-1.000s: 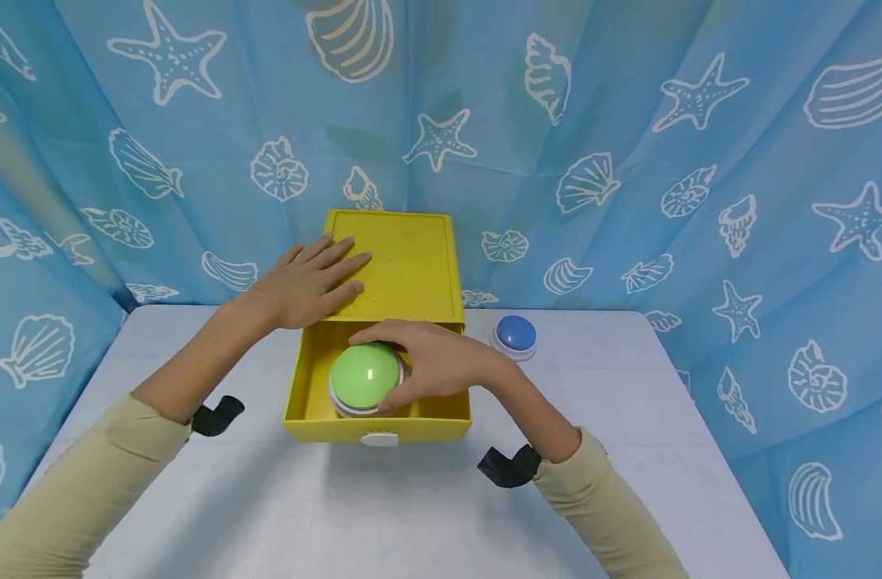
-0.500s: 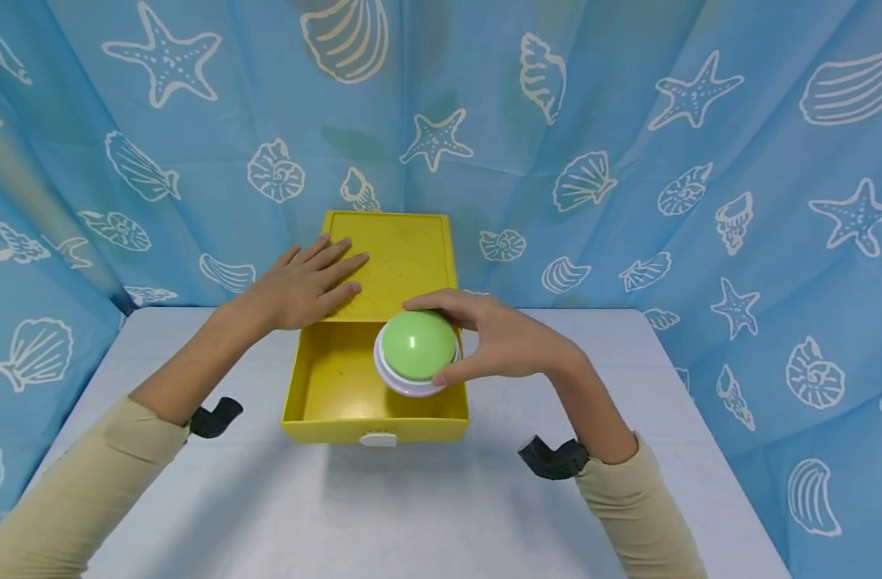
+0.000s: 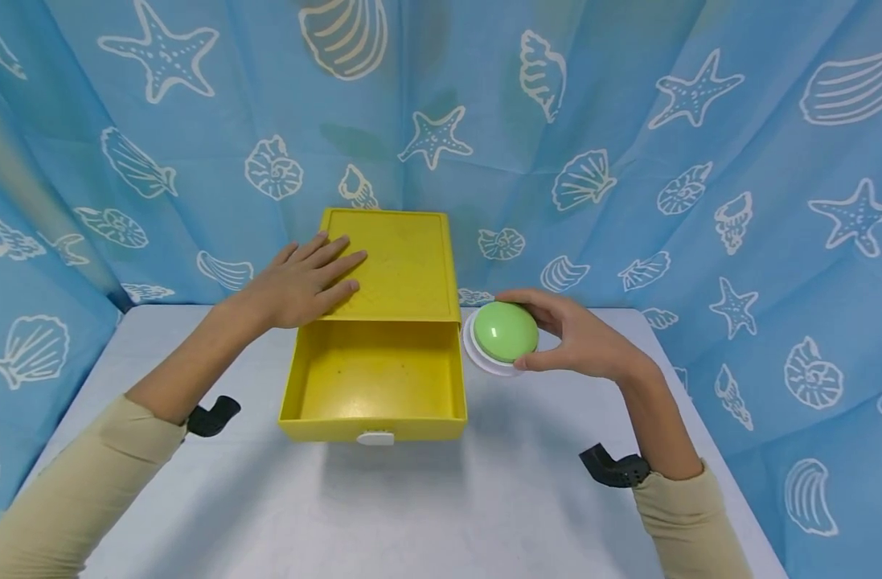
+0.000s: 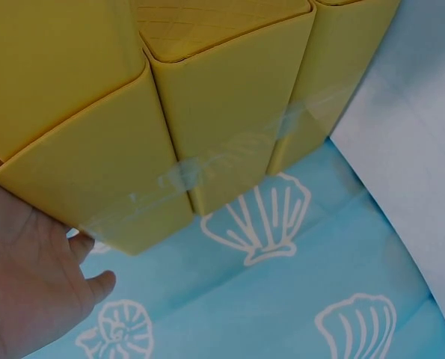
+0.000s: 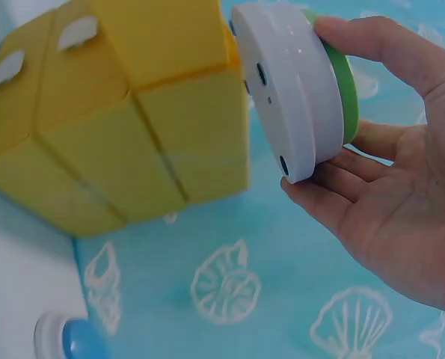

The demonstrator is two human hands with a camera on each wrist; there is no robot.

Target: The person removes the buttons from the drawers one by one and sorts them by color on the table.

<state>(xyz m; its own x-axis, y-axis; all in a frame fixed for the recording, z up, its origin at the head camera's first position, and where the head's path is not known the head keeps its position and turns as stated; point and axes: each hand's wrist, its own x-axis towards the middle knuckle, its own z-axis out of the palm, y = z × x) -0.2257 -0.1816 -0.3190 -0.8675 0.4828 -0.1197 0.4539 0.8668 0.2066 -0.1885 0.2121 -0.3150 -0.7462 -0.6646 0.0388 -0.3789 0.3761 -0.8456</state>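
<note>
My right hand [image 3: 581,336] holds a green push button [image 3: 506,331] by its sides, fingers and thumb curled round it. The button has a round white base, and its underside shows in the right wrist view, so it is off the table. It is just right of the yellow drawer unit [image 3: 404,265]. The unit's top drawer [image 3: 371,382] is pulled out, with nothing inside but small dark specks. My left hand [image 3: 303,283] rests flat on the unit's top, fingers spread. A blue push button [image 5: 84,340] shows low in the right wrist view; in the head view it is hidden.
The drawer unit stands against a blue curtain [image 3: 629,241] printed with white shells and starfish. A white cloth covers the table [image 3: 412,523]. A white knob [image 3: 375,438] sits on the drawer front. Dark camera mounts [image 3: 614,466] stick out from both wrists.
My right hand has lifted the green button out of the drawer and carried it right, past the unit, where it now covers the blue button in the head view. My left hand has stayed put.
</note>
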